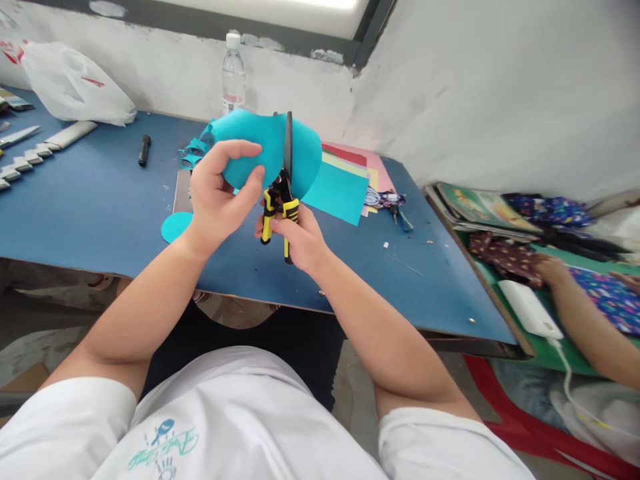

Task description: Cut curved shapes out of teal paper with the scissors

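Observation:
My left hand (220, 183) is closed on a turquoise sheet of paper (245, 137), pinching it between thumb and fingers above the table. In my right hand (305, 240) are scissors (289, 147) with yellow and black handles, which point upward. Their dark blades reach across the sheet, one in front of it and the other mostly hidden behind. Curly turquoise offcuts (195, 152) stand out left of the sheet. A turquoise paper disc (175, 227) lies on the table by my left wrist. Behind the scissors rests a flat turquoise sheet (340, 190).
On the blue table (125, 220) are a black marker (144, 151), a plastic bag (75, 83), a folded paper strip (30, 157), a water bottle (233, 73) and coloured papers (383, 173). At right, a co-worker's arm (590, 320) lies near a white power bank (530, 309).

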`<state>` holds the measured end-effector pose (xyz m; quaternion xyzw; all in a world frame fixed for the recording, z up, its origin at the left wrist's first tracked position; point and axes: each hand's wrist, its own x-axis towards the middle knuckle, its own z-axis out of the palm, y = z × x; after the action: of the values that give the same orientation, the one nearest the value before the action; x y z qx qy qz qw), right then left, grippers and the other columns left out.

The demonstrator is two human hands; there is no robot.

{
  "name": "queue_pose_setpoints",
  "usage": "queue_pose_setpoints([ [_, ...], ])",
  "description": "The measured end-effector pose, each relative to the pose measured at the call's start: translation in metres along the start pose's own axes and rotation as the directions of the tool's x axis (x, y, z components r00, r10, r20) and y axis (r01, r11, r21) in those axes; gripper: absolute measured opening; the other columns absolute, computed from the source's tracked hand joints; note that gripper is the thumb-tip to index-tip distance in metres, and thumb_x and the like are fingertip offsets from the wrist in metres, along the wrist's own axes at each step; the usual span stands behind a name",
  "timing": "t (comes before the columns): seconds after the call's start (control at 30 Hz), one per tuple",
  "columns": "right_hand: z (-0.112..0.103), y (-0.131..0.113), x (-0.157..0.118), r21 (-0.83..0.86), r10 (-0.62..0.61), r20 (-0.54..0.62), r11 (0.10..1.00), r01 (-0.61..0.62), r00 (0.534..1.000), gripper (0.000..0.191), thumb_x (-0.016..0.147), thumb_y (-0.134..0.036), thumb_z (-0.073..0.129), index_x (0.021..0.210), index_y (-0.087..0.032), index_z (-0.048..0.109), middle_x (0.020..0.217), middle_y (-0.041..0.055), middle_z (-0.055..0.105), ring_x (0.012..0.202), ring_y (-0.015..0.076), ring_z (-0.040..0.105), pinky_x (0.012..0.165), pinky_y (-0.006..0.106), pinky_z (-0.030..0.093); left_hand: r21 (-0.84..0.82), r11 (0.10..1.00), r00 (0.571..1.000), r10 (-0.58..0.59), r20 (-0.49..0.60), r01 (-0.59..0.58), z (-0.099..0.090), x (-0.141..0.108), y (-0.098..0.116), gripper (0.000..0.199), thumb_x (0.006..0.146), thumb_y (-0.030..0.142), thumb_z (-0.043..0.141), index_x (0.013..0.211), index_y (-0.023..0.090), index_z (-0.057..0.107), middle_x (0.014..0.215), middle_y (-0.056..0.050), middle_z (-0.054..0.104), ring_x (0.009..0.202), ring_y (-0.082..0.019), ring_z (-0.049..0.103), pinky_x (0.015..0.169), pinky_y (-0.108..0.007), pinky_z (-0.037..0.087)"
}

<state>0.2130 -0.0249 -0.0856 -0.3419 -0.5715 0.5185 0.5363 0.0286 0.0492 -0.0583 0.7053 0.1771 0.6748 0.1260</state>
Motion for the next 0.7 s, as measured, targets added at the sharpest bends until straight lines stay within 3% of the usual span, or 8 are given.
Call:
queue_pose_setpoints([
  [0.17, -0.0002, 0.0, -0.0004, -0.013, -0.012, 0.002, 1.0, 0.012, 1.0, 0.03, 0.082, -0.037, 0.076, 0.108, -0.025, 0.068, 0.088, 0.0009, 0.078, 0.078, 0.0233, 0.077, 0.078, 0.043, 0.061, 0.004, 0.999, 0.999, -0.037, 0.008, 0.037, -0.0016, 0.0022, 0.0053, 0.04, 0.107, 0.068, 0.081, 0.117, 0.03, 0.075, 0.115, -0.005, 0.083, 0.108, -0.028, 0.081, 0.1, -0.052, 0.07],
  [0.43, -0.0031, 0.0012, -0.0005, -0.044, -0.016, 0.003, 0.999, 0.016, 1.0, 0.031, 0.082, -0.038, 0.076, 0.109, -0.026, 0.067, 0.087, 0.0005, 0.079, 0.077, 0.0232, 0.077, 0.077, 0.042, 0.062, -0.068, 0.994, 0.994, -0.094, -0.061, 0.089, -0.0032, 0.0038, -0.0012, 0.044, 0.097, 0.071, 0.09, 0.107, 0.032, 0.072, 0.101, -0.003, 0.081, 0.102, -0.029, 0.079, 0.091, -0.049, 0.069],
  [0.6, -0.0036, -0.0017, -0.0014, -0.065, -0.024, 0.01, 0.998, 0.025, 1.0, 0.029, 0.082, -0.037, 0.075, 0.107, -0.026, 0.066, 0.086, 0.0007, 0.078, 0.077, 0.0237, 0.077, 0.076, 0.043, 0.061, -0.013, 0.997, 0.996, 0.08, -0.027, -0.081, -0.0037, 0.0029, 0.0005, 0.028, 0.11, 0.06, 0.081, 0.117, 0.034, 0.074, 0.108, -0.002, 0.081, 0.092, -0.023, 0.074, 0.078, -0.043, 0.063],
  [0.7, -0.003, -0.0037, -0.0016, -0.071, -0.021, 0.002, 0.997, 0.021, 1.0, 0.029, 0.081, -0.038, 0.075, 0.105, -0.025, 0.067, 0.085, 0.001, 0.078, 0.074, 0.0238, 0.076, 0.073, 0.043, 0.061, -0.005, 0.997, 0.997, 0.079, -0.017, -0.079, -0.003, 0.0029, 0.0023, 0.032, 0.111, 0.063, 0.077, 0.116, 0.032, 0.071, 0.108, -0.003, 0.078, 0.093, -0.022, 0.074, 0.081, -0.043, 0.062],
])
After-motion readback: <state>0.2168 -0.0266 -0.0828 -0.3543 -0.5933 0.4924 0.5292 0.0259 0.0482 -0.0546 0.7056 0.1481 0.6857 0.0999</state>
